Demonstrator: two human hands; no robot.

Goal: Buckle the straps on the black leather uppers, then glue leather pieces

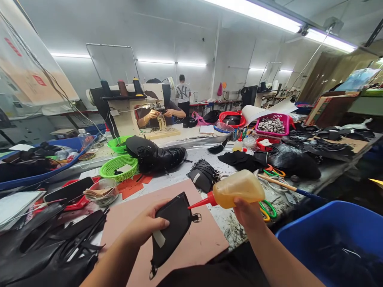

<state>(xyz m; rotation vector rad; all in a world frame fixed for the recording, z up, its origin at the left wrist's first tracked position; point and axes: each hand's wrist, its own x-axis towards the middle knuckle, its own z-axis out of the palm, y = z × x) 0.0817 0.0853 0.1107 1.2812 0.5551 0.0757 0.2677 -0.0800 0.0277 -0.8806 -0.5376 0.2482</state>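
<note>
My left hand (pixel 149 223) grips a flat black leather piece (pixel 173 227) by its left side, thumb on top. A small metal buckle (pixel 196 217) hangs from the piece's right edge, and another buckle (pixel 153 272) from its lower corner. In my right hand (pixel 247 213) is a glue bottle (pixel 237 189) of clear plastic with amber liquid, tipped to the left. Its red nozzle reaches the right edge of the leather piece; whether it touches I cannot tell. Below both lies a pinkish board (pixel 206 239).
Black leather pieces with metal clips (pixel 203 175) lie beyond the board. At left are a green basket (pixel 119 167), a phone (pixel 68 189) and black straps (pixel 74 239). A blue bin (pixel 323 215) stands at right. Across the table, a person's hands (pixel 161 114) work at a sewing machine (pixel 128 107).
</note>
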